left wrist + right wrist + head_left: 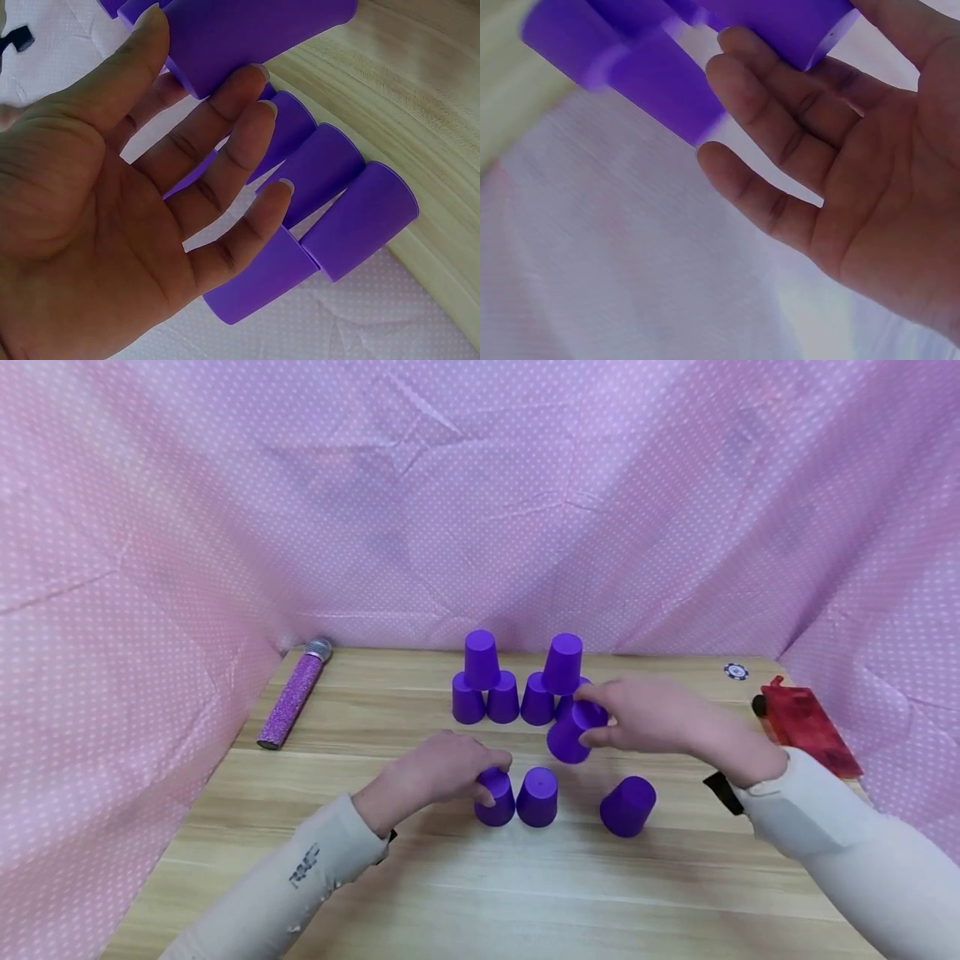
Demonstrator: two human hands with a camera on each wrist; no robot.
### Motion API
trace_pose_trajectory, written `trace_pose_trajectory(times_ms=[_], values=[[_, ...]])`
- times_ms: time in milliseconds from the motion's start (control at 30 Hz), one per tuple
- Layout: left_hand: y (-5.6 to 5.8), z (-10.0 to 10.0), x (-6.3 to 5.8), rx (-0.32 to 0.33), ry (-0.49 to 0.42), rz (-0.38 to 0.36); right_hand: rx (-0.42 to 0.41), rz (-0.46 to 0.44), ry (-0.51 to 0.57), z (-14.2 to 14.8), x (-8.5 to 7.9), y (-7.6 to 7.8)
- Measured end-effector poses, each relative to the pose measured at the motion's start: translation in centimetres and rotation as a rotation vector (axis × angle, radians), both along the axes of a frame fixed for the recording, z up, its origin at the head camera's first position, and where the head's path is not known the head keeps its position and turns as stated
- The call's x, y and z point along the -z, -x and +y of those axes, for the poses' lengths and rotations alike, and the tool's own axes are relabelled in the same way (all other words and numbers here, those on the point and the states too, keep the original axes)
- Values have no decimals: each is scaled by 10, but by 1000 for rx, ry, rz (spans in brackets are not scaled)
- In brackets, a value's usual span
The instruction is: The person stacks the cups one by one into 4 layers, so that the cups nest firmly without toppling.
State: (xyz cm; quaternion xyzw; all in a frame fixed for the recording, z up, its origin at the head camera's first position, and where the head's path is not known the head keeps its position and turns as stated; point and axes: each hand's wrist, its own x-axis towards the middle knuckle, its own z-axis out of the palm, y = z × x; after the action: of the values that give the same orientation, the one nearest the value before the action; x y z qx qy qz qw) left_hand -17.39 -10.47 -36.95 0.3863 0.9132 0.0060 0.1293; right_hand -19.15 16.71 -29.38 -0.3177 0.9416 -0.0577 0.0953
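1. With twelve o'clock at the far edge in the head view, the left hand [442,768] had a purple plastic cup [495,810] at its four o'clock. Its thumb and forefinger were bent in a pinch at the cup's upper part; the other fingers spread loosely, slightly curved.
2. The right hand [645,714] pinched a tilted cup [572,739] between thumb and fingers, between its eight and nine o'clock. Its remaining fingers were spread and gently bent.
3. The second cup [537,797] stood just beside the left hand's cup, at three o'clock of it; the lone cup [628,807] stood apart, at about half past four from the right hand's cup.
4. At twelve o'clock of each held cup was a three-cup pyramid, two below and one on top: the left pyramid [482,660] and the right pyramid [562,664]. Whether the right hand's cup touched the right pyramid, I could not tell.
5. All the cups were plain purple and tapered; the standing ones were upside down on the wood-grain surface [420,893], narrow closed bases up.
6. A glittery microphone [295,697] lay at the left hand's ten o'clock.
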Motion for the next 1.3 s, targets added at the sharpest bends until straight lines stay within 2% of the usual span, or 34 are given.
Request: trace_pose_trajectory(times_ms=[167, 267, 367, 467, 633, 800, 1000, 1300], values=[[-1, 2, -1, -17, 20, -9, 32, 76, -25, -14, -40, 13], [-1, 3, -1, -18, 21, -2, 31, 69, -21, -25, -60, 26], [-2, 3, -3, -23, 23, 0, 25, 67, -29, -37, -72, 41], [-2, 4, -4, -35, 23, -8, 36, 53, -63, -48, -77, 56], [-3, 4, -4, -40, 30, -6, 59, -12, -133, -66, -74, 78], [-3, 5, -3, -38, 41, 13, 78, -79, -180, -80, -67, 93], [-3, 6, -3, -32, 40, 29, 111, -122, -198, -88, -55, 102], [-3, 5, -2, -36, 44, 27, 133, -140, -198, -93, -39, 111]])
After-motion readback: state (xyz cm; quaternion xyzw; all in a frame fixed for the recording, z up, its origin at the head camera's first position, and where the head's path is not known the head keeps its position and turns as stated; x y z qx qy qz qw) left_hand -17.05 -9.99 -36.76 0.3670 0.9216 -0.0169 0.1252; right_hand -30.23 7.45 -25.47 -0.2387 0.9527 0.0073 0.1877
